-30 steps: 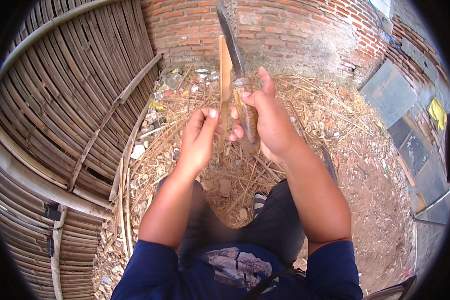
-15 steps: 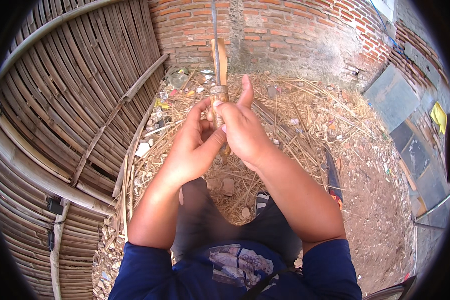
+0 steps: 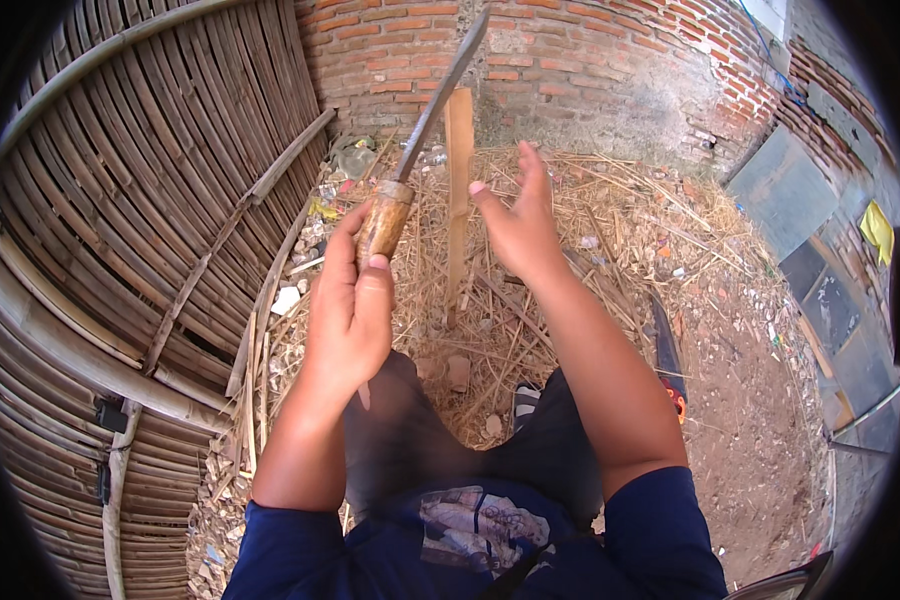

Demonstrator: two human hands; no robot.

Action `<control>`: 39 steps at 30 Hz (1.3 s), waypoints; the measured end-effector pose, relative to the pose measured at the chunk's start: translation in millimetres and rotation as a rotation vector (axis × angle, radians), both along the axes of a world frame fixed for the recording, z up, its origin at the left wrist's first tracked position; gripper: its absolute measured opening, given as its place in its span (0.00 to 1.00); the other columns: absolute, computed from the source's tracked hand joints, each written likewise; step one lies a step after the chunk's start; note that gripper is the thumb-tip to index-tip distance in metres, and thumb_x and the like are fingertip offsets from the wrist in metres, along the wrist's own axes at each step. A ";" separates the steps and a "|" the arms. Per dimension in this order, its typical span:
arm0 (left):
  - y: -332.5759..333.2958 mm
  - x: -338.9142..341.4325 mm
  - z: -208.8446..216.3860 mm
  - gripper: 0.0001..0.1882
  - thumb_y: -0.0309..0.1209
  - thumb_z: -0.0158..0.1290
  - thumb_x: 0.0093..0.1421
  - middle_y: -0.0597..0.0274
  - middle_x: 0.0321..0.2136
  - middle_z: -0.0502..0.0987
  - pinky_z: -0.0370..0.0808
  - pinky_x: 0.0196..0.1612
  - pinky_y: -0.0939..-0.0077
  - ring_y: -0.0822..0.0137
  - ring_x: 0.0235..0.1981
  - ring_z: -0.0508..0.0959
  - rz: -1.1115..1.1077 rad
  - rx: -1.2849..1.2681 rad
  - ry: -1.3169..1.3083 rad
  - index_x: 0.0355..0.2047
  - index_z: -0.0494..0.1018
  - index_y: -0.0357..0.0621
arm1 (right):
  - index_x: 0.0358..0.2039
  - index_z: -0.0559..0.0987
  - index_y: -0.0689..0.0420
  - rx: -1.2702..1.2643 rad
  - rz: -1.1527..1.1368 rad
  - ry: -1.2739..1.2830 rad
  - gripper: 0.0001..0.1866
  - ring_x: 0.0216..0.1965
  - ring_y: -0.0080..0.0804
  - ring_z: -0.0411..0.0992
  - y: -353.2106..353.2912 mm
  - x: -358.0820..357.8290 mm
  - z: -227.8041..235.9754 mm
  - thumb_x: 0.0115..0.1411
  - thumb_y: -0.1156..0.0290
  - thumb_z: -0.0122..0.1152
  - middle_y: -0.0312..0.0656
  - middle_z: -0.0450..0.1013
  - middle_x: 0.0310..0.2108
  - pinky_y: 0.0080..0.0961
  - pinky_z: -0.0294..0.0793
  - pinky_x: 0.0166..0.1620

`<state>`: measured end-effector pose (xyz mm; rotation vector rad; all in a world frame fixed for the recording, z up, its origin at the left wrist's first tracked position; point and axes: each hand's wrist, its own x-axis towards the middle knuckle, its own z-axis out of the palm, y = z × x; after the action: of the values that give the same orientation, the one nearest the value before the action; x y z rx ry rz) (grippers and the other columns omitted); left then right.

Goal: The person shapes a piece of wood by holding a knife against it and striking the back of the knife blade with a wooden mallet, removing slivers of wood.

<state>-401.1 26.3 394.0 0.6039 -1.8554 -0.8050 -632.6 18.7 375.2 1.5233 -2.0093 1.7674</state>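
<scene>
My left hand is closed round the lower end of a long knife's handle, its thumb lying along it. The long knife has a thick, mottled brown wooden handle and a narrow grey blade that slants up to the right. Close by on the right, my right hand is open, fingers apart, holding nothing. Between the two hands a flat, light-brown wooden slat stands nearly upright, touched by neither hand. Its lower end comes down among the straw in front of my knees.
Straw and split sticks litter the ground. A saw with an orange handle lies right of my right leg. A slatted bamboo wall rises on the left, a brick wall ahead. Grey panels lean at the right.
My right hand has let go of the knife's handle and moved right, opening. My left hand has carried the knife left, and its blade now tilts right, uncovering the slat.
</scene>
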 end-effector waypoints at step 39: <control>-15.8 62.0 2.0 0.30 0.46 0.48 0.74 0.73 0.18 0.66 0.61 0.18 0.85 0.83 0.15 0.64 0.139 0.155 0.172 0.64 0.66 0.33 | 0.36 0.74 0.61 -0.374 -0.029 0.312 0.10 0.56 0.52 0.66 -58.6 63.0 -16.7 0.58 0.75 0.67 0.52 0.68 0.50 0.47 0.66 0.58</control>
<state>-339.1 10.5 396.0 0.7298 -1.5873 -0.8853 -569.6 -39.8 358.5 1.5223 -1.4545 1.6515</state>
